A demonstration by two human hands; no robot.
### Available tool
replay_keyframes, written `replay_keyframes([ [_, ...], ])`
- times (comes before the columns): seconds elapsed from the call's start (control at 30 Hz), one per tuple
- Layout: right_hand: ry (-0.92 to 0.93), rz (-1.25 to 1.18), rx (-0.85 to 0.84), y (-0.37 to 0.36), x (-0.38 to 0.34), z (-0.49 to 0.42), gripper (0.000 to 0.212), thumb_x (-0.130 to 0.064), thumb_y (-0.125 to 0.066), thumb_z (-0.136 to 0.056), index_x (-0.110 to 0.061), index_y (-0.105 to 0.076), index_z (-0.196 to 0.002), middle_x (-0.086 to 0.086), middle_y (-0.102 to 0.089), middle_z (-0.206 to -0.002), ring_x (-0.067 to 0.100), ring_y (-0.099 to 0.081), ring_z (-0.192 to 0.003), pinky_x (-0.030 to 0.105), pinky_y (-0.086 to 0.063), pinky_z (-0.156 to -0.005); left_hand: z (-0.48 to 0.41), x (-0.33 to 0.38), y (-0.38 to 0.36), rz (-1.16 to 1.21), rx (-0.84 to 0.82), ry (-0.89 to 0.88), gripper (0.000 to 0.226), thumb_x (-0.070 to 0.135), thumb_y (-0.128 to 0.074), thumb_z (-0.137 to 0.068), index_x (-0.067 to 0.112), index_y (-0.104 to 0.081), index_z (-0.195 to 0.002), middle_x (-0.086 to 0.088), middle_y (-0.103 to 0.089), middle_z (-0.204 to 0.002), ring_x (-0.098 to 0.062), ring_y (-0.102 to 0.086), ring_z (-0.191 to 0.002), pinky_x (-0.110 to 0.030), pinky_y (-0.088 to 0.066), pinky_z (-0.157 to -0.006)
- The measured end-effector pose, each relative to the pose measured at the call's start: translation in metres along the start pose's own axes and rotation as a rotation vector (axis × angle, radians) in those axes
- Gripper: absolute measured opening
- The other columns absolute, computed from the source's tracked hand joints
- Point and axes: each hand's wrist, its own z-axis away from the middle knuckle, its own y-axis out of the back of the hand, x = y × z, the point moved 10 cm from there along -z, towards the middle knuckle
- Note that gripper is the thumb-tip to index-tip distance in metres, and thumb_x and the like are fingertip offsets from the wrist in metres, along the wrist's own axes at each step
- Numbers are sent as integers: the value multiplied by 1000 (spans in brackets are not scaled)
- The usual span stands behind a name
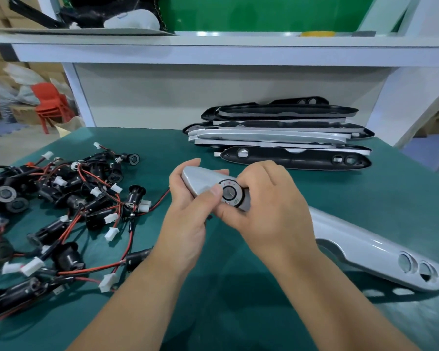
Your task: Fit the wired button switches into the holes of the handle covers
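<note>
I hold a long grey handle cover (pixel 380 254) across the table's middle; its far end points left and its near end with two round holes lies at the right. My left hand (pixel 188 214) grips the cover's left end, thumb against a round black button switch (pixel 230 193) seated in the cover's hole. My right hand (pixel 266 209) pinches the rim of that switch with curled fingers. A red wire (pixel 160 198) trails left from under the cover. Several loose wired switches (pixel 69 209) with red and black leads and white plugs lie in a heap at the left.
A stack of black and grey handle covers (pixel 289 138) lies at the back right on the green table mat (pixel 238 300). A white shelf frame (pixel 213 54) stands behind. A red chair (pixel 51 105) sits on the floor far left.
</note>
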Motion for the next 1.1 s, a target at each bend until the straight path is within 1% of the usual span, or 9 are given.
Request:
replay_keyframes([
  [0.07, 3, -32, -95, -4, 2, 0, 52, -58, -69, -68, -10, -54, -83, -3, -52, -84, 18, -45, -79, 31, -37, -64, 0, 0, 1, -3, -1, 1, 49, 23, -65, -71, 35, -44, -114, -1, -71, -106, -16, -66, -99, -34, -52, -83],
  [0.13, 53, -126, -243, -10, 3, 2, 54, -59, -69, -71, -16, -60, -104, -7, -56, -100, 14, -47, -93, 21, -37, -79, -1, -1, 4, -15, 16, 7, 45, 18, -62, -75, 36, -45, -112, 5, -71, -100, -14, -66, -94, -37, -50, -85],
  [0.23, 107, -204, -289, -6, 4, 3, 51, -40, -62, -81, -25, -55, -129, -13, -56, -123, 10, -47, -112, 12, -31, -96, -1, 2, 5, -47, 28, -4, 47, 27, -67, -69, 40, -47, -110, 12, -70, -92, -9, -62, -89, -35, -43, -87],
  [0.37, 107, -191, -163, 1, 0, 4, 38, -40, -66, -77, -17, -66, -107, -9, -62, -111, 14, -52, -100, 17, -36, -87, 1, 4, 2, -48, 9, -1, 46, 38, -65, -71, 40, -46, -112, 1, -70, -109, -16, -64, -101, -43, -45, -97],
  [0.5, 56, -118, -108, 2, 0, 3, 51, -58, -65, -74, -11, -62, -91, -5, -63, -100, 17, -53, -91, 27, -39, -75, 2, 7, -1, -43, -12, -7, 49, 36, -65, -73, 35, -43, -116, -3, -69, -112, -19, -65, -104, -42, -49, -91],
  [0.63, -38, -215, -269, -1, 14, 2, 53, -66, -60, -72, -27, -55, -106, -16, -59, -104, 4, -51, -95, 18, -39, -78, 2, 9, -2, -66, -28, -14, 50, 29, -67, -74, 31, -42, -117, 0, -69, -113, -16, -65, -102, -31, -52, -88],
  [0.73, -265, -167, -451, -7, 47, 8, 66, -77, -45, -63, -49, -41, -122, -22, -57, -106, 3, -53, -98, 25, -42, -81, 1, 7, -2, -85, -41, 4, 41, 17, -62, -80, 26, -43, -115, 2, -70, -114, -13, -66, -102, -20, -50, -83],
  [0.87, -304, -49, -518, -12, 55, 10, 60, -80, -40, -62, -38, -56, -101, -14, -59, -86, 3, -53, -80, 27, -42, -68, -1, 1, -3, -131, -110, 73, 40, 17, -64, -76, 21, -45, -111, 7, -70, -115, -11, -66, -105, -17, -50, -83],
  [1.1, -314, -25, -504, -13, 60, 13, 41, -71, -45, -75, -31, -54, -82, -8, -54, -72, 6, -49, -68, 26, -33, -56, -1, -4, 10, -278, -103, 146, 49, 33, -78, -57, 34, -55, -101, 5, -70, -96, -13, -61, -94, -29, -50, -86],
])
